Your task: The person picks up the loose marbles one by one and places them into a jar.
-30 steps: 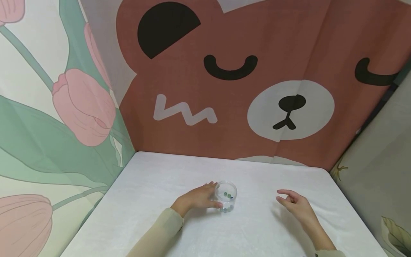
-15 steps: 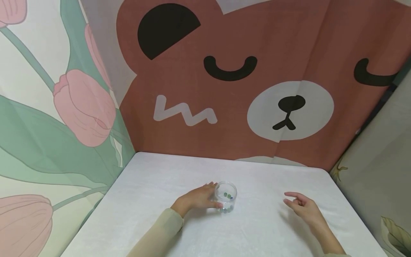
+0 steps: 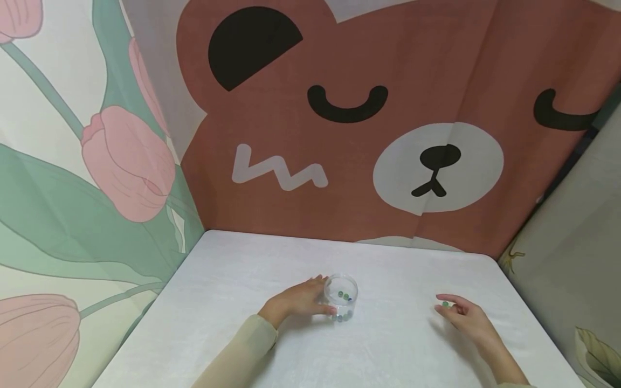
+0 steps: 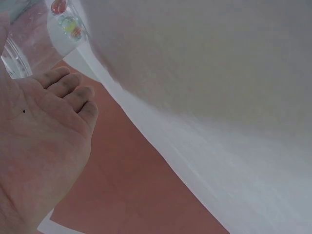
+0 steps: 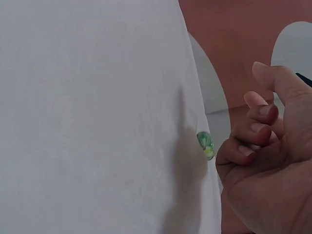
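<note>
A clear round plastic jar (image 3: 342, 296) stands upright on the white table, with several glass marbles (image 3: 344, 295) inside it. My left hand (image 3: 302, 297) holds the jar from its left side, thumb in front and fingers behind. The left wrist view shows red and green-yellow marbles (image 4: 69, 25) through the jar wall. Farther right, my right hand (image 3: 466, 319) hovers above the table, thumb and index finger apart and the other fingers curled, nothing pinched. Green marbles (image 5: 205, 145) lie on the table by that hand; one green marble (image 3: 445, 304) shows in the gap between thumb and index finger.
A white cloth (image 3: 388, 345) covers the table. Behind it hangs a brown curtain (image 3: 281, 210) with a bear print, a tulip-print curtain (image 3: 126, 161) on the left, and a pale curtain (image 3: 582, 215) on the right.
My right hand has moved to the right and slightly toward me, and a green marble now shows between its thumb and index finger. The left hand and the jar stay in place.
</note>
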The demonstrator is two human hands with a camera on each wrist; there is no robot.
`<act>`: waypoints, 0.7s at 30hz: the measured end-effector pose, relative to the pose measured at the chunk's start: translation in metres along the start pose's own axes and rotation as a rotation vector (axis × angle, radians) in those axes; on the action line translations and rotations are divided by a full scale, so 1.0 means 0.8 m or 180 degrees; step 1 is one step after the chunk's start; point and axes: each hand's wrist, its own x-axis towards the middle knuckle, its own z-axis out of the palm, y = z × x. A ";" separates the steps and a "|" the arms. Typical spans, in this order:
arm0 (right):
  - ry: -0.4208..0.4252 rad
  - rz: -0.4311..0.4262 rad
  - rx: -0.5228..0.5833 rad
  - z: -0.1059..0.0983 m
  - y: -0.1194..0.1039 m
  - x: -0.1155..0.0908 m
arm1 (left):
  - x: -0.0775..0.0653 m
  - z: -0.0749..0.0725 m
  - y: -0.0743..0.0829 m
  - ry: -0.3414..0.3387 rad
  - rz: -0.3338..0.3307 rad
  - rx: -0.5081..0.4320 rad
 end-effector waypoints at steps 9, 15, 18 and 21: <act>-0.0015 -0.0094 -0.0156 -0.008 0.017 0.004 | 0.000 0.000 0.000 -0.0020 -0.0051 -0.0008; -0.0117 0.0068 -0.0318 -0.014 0.022 0.009 | 0.000 0.001 0.000 -0.0030 -0.0102 0.0099; -0.0135 0.0137 -0.0383 -0.017 0.024 0.011 | 0.001 0.001 -0.001 -0.0037 -0.0127 0.0121; -0.0130 0.0121 -0.0439 -0.020 0.028 0.013 | 0.002 0.002 -0.002 -0.0035 -0.0122 0.0122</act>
